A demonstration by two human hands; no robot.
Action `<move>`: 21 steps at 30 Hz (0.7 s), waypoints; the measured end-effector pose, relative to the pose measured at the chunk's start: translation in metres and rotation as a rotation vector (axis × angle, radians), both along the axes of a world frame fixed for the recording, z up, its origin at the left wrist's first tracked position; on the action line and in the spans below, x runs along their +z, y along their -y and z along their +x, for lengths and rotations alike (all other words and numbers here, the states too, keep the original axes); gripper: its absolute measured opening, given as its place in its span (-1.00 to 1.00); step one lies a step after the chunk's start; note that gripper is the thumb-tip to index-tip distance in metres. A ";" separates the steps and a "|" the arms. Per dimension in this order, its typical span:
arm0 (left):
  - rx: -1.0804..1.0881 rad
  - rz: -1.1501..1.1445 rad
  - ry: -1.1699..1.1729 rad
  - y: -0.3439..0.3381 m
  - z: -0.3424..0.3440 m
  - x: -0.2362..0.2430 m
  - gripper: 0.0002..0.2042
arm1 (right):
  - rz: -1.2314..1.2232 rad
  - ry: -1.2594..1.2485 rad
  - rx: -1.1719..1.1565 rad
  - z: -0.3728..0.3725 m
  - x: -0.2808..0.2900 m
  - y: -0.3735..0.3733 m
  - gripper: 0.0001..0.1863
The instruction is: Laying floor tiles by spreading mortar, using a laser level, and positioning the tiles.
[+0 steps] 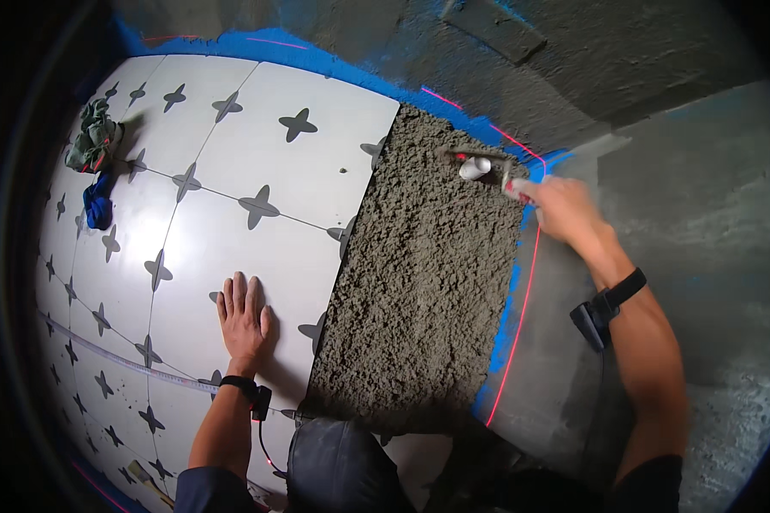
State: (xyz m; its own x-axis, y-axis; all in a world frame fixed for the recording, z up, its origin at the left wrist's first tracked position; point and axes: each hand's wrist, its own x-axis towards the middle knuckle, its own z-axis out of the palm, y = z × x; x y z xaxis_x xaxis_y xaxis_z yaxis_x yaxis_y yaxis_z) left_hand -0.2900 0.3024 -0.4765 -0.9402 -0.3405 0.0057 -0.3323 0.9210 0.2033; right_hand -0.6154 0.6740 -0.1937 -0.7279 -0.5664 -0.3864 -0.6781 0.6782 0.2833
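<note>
My left hand (245, 321) lies flat on a white floor tile (222, 308) patterned with grey four-petal shapes, its fingers stretched out and holding nothing. At the far right, my right hand (566, 208) is closed round the handle of a trowel (512, 181). The trowel's blade reaches in beside a short white pipe (474, 168) that stands up out of the mortar. Rough grey mortar bed (428, 274) fills the strip between the tiles and the right wall. Part of the blade is hard to make out against the mortar.
Blue coating (316, 58) runs along the wall bases, with a red laser line (519, 342) on it. A grey-green bundle (94, 141) and a blue cloth (98, 203) lie on the left tiles. A measuring tape (137, 366) stretches across them; a brush (150, 486) lies lower left.
</note>
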 end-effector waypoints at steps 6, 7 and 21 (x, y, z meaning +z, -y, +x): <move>-0.004 0.009 0.002 0.002 -0.001 -0.001 -0.41 | 0.006 -0.345 -0.071 -0.051 -0.007 -0.017 -0.72; -0.007 0.002 0.003 0.002 -0.001 -0.001 -0.40 | 0.015 -0.327 -0.120 -0.057 -0.010 -0.015 -0.75; -0.011 0.006 0.051 0.004 -0.004 -0.001 -0.39 | -0.213 -0.126 -0.229 -0.088 0.003 -0.031 -0.55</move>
